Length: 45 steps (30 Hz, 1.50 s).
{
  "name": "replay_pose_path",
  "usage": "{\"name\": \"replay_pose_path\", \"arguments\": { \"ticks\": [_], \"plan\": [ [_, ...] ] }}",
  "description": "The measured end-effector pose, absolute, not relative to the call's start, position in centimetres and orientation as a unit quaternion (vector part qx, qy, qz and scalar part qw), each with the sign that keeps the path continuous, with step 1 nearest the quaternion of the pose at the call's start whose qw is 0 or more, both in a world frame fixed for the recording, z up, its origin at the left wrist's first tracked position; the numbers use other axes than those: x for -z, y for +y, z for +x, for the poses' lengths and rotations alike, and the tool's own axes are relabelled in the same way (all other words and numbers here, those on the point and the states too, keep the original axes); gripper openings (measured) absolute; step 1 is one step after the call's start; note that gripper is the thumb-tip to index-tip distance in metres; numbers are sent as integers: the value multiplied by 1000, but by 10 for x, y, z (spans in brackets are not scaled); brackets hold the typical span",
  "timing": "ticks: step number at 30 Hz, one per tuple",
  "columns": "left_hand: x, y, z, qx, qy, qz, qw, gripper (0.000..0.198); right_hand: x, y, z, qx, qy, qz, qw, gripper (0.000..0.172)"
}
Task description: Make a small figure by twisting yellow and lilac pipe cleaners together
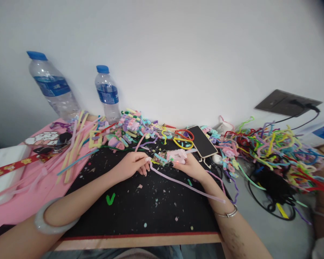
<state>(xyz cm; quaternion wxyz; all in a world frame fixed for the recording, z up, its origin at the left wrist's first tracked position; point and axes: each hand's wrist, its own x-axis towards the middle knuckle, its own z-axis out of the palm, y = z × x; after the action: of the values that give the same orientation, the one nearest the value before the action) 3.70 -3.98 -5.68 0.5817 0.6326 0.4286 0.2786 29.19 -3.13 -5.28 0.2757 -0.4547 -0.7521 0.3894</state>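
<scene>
My left hand (133, 166) is closed in a pinch on the end of a pale lilac pipe cleaner (178, 184). The rest of that stem trails right across the black mat (118, 216), towards my right forearm. Wrapped in my right hand (191, 166) is a small pink glue gun (177, 155), a pale stick showing behind it. Its front points left, towards my left fingertips; small colourful scraps around it hide its tip. A green V-shaped pipe cleaner piece (110, 199) lies nearer me on the mat.
Two water bottles (108, 94) stand by the wall. Red-and-yellow scissors (184, 139) and a phone (202, 141) lie beyond my hands. Pipe cleaners (275, 144) heap up at right, near a wall socket (287, 102) with cables. A pink sheet (47, 183) covers the left side.
</scene>
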Motion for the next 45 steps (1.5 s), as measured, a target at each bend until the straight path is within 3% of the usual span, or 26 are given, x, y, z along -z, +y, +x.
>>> {"name": "replay_pose_path", "arguments": {
  "ticks": [33, 37, 42, 45],
  "plan": [
    [54, -40, 37, -277, 427, 631, 586, 32, 52, -31, 292, -366, -758, -457, 286, 29],
    [53, -40, 37, -282, 424, 625, 592, 32, 51, -30, 292, -305, -767, -479, 299, 26],
    [50, -41, 35, -292, 389, 578, 655, 30, 44, -29, 294, -141, -776, -547, 280, 20],
    [48, -41, 35, -299, 347, 542, 705, 28, 44, -26, 297, -69, -789, -557, 249, 30]
  ]
}}
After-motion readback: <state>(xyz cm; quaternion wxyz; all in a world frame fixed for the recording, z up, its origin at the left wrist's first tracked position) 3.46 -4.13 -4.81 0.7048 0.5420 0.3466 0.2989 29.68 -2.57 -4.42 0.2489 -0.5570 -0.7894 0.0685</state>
